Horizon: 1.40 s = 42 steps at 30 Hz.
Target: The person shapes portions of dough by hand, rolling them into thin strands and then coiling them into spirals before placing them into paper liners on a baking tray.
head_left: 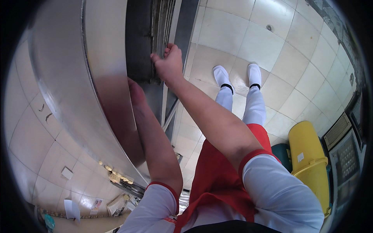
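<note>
My right hand [169, 64] is at a dark, ridged, worn metal strip [158, 27] inside a narrow opening of a steel machine. Its fingers are curled, with the thumb toward the strip; whatever lies between them is hidden. Lower down, my left hand [136, 93] reaches into the same opening. The edge of a shiny curved steel panel [105, 70] covers its fingers. My left forearm lies along that panel, which mirrors it. Beside the strip, the inside of the opening [138, 39] is dark grey metal.
My feet in white shoes [254, 73] stand on the tiled floor [221, 27] right of the machine. A yellow bin [307, 147] and a dark green container [281, 155] are at the right. Small pale pieces [116, 176] sit on a rack at the lower left.
</note>
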Each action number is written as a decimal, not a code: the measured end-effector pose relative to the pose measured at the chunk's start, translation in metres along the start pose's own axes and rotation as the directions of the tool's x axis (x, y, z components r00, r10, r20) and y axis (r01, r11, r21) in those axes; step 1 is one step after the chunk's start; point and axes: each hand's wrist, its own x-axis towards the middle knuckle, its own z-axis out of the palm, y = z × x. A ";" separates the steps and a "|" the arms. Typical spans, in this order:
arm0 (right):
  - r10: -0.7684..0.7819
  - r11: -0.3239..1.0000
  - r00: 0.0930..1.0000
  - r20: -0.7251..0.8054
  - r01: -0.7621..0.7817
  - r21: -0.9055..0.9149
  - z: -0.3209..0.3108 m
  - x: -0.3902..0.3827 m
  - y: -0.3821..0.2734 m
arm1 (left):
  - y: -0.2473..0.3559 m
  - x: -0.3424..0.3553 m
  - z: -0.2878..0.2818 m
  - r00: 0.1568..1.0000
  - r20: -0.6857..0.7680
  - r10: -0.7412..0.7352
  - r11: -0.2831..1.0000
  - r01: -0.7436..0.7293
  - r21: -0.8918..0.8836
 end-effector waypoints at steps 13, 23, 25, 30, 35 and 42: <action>0.260 0.961 0.964 0.064 -0.264 0.081 0.004 0.007 -0.033 | 0.004 0.003 -0.008 0.996 0.083 -0.041 0.999 0.039 0.026; 0.148 0.984 0.970 0.193 -0.125 -0.125 0.043 0.000 -0.036 | 0.024 0.049 -0.004 0.936 -0.351 0.030 1.000 -0.027 0.014; 0.062 0.953 0.972 0.229 0.010 -0.304 0.049 0.003 -0.039 | 0.032 0.075 -0.001 0.844 -0.531 0.078 0.997 -0.073 0.030; 0.074 0.976 0.983 0.166 -0.037 -0.213 0.010 0.013 -0.025 | 0.011 0.022 -0.011 1.000 -0.005 0.029 0.992 -0.028 0.121; 0.041 0.970 0.992 0.117 -0.011 -0.244 -0.072 0.025 -0.004 | -0.013 0.001 0.009 0.996 -0.051 -0.067 0.998 0.067 -0.008; 0.077 0.994 0.960 0.271 -0.052 -0.097 -0.222 -0.009 0.018 | 0.001 0.027 -0.049 0.981 -0.173 -0.092 0.995 0.096 0.018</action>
